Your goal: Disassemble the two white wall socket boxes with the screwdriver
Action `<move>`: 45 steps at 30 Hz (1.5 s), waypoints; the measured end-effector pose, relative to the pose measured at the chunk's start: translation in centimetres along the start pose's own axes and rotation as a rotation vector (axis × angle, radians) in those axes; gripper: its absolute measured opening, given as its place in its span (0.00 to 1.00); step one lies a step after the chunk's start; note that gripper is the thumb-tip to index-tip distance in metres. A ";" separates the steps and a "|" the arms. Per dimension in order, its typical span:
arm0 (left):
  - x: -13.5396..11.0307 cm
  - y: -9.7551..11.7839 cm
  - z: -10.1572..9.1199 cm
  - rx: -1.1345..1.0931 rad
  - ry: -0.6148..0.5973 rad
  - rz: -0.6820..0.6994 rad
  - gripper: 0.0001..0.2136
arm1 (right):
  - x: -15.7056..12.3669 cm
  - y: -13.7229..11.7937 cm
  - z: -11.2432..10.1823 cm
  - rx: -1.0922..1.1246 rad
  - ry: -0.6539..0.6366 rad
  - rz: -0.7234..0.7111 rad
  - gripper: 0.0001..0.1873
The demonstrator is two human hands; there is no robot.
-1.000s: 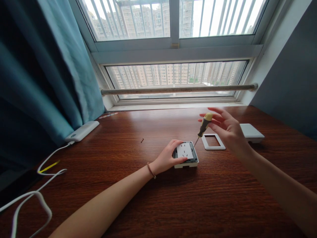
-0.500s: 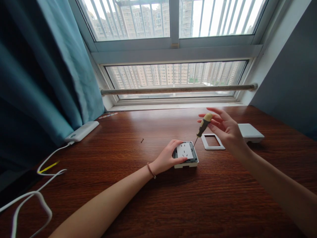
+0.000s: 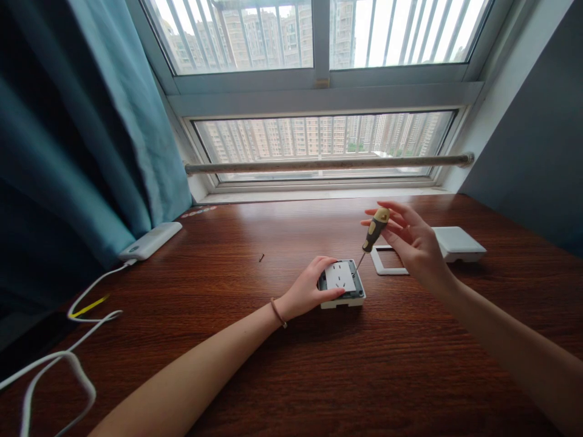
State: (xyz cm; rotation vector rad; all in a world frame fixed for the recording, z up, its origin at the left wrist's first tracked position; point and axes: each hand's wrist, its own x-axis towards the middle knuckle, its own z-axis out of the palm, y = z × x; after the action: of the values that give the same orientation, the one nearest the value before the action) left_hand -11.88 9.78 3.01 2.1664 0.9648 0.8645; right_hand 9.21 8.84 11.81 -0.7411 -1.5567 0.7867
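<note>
A white wall socket (image 3: 340,277) in its grey and white box lies face up on the table. My left hand (image 3: 314,284) grips the socket from its left side, thumb across the front edge and fingers along the far edge. In my right hand (image 3: 412,238) is a screwdriver (image 3: 375,229) with a black and yellow handle, held by the fingertips near its top. The shaft slants down to the left, and its tip meets the right side of the socket. Just right of the socket, partly behind my right hand, lies a white frame cover (image 3: 379,261).
A second white box (image 3: 461,243) sits on the right. One small screw (image 3: 261,258) lies left of the socket. At the far left are a white power strip (image 3: 151,241) with its cable (image 3: 88,288), a yellow strip (image 3: 91,306) and a blue curtain (image 3: 136,152). A window rail (image 3: 328,164) runs behind the table.
My right hand has shifted slightly to the left and turned a little with the screwdriver, covering more of the frame cover. My left hand and the socket have stayed put.
</note>
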 end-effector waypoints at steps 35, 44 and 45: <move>0.0 0.0 0.0 -0.009 -0.006 -0.007 0.25 | 0.1 1.3 -0.2 -0.194 0.178 -0.008 0.19; 0.0 0.0 0.0 -0.016 0.001 -0.001 0.25 | -0.2 0.6 0.2 -0.029 0.082 0.007 0.21; 0.0 0.0 0.0 -0.017 0.001 -0.002 0.25 | -0.3 0.4 0.3 -0.007 0.059 0.014 0.21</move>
State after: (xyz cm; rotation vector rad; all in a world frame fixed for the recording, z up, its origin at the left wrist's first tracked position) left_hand -11.84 9.76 3.02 2.1506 0.9571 0.8691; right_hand 8.98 8.84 11.32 -0.7746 -1.5038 0.7639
